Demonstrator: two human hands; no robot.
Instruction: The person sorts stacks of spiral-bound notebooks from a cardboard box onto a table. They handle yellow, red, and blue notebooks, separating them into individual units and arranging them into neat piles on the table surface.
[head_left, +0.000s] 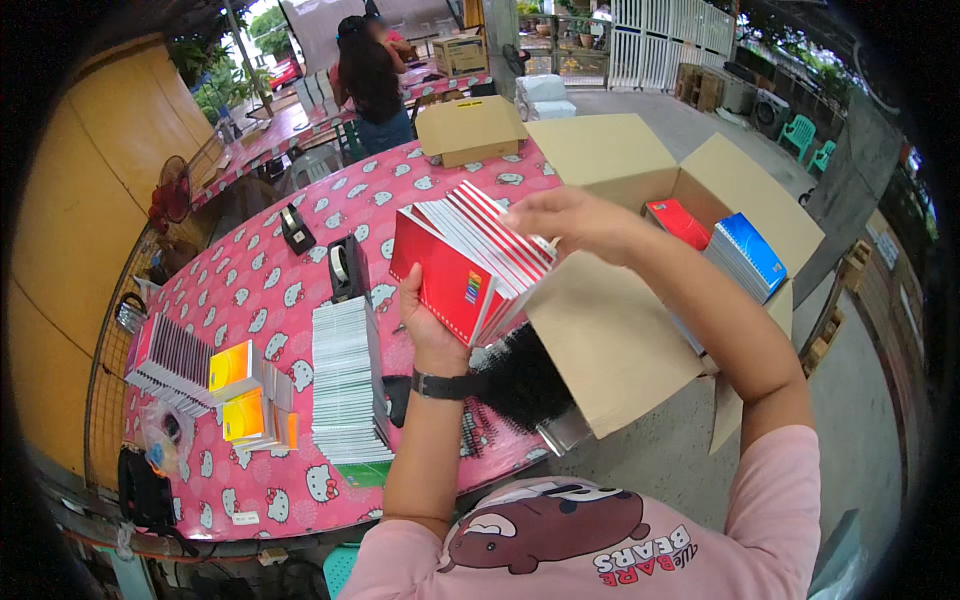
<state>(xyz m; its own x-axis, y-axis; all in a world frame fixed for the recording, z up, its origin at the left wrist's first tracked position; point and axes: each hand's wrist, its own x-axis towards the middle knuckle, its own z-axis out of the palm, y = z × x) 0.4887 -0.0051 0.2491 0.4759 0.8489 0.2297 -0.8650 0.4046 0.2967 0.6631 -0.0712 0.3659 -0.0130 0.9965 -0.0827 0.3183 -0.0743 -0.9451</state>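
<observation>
Over the table, my left hand (430, 325) grips a thick fanned stack of red spiral notebooks (440, 275) from the near side, its thumb on the front cover. My right hand (580, 222) reaches across to the stack's far right end; its fingers are stretched out and apart against the notebooks' edges, its thumb hidden. Just right of the stack stands an open cardboard box (615, 335). Inside it are more red notebooks (680, 224) and a pile of blue spiral notebooks (750, 252). A long row of notebooks with a green cover (345, 375) lies left of my left forearm.
Purple notebooks (168, 358) and yellow notebooks (235, 370) stand at the table's left. Two black tape dispensers (345, 268) sit beyond the green row. A black bristly mat (530, 375) lies beside the box. A smaller carton (470, 150) is at the far edge; a person (368, 85) stands beyond.
</observation>
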